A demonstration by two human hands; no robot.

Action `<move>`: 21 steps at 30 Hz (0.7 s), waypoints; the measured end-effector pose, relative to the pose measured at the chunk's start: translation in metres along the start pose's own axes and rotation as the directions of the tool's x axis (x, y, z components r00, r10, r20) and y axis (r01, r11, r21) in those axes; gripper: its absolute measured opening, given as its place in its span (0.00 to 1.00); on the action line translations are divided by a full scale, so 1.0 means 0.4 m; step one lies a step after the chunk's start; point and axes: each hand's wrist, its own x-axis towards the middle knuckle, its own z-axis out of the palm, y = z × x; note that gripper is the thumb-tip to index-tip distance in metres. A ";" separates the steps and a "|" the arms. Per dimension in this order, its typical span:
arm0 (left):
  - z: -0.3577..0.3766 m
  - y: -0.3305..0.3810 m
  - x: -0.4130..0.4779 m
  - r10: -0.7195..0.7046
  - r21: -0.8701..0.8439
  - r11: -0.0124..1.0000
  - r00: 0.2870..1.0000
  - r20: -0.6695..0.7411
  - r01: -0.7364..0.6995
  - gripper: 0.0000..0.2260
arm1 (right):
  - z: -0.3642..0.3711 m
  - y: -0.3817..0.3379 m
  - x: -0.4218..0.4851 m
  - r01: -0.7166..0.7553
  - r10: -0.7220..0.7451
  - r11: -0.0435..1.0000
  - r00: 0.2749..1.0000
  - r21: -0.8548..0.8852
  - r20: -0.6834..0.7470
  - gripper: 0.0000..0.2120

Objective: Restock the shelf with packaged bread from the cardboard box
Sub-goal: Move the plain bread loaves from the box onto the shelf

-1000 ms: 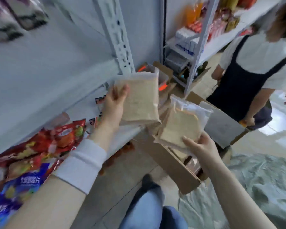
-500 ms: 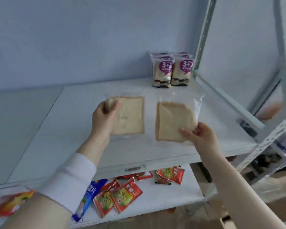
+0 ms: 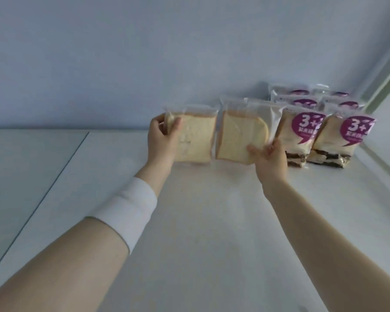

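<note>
Head view: left hand [image 3: 161,140] and right hand [image 3: 271,157] each clamp a bread packet [image 3: 195,137], hiding its edges.

a white wristband [image 3: 131,212] encircles a forearm. a pale blue-grey wall [image 3: 144,52] forms the background. a white metal upright post [image 3: 383,79] runs diagonally at the right edge, tilted in the wide-angle view, against the wall.

"3+" on purple-labelled bread packs [image 3: 302,134]
</note>
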 end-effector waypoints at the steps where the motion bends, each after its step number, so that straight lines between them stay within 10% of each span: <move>1: 0.017 -0.011 0.028 0.006 -0.005 1.000 1.000 -0.008 -0.006 0.11 | 0.023 0.005 0.032 0.014 -0.014 1.000 1.000 -0.009 -0.003 0.12; 21: 0.139 -0.060 0.164 0.208 0.061 0.977 0.971 -0.117 -0.202 0.16 | 0.158 0.040 0.261 0.009 -0.025 0.986 0.995 -0.165 -0.094 0.18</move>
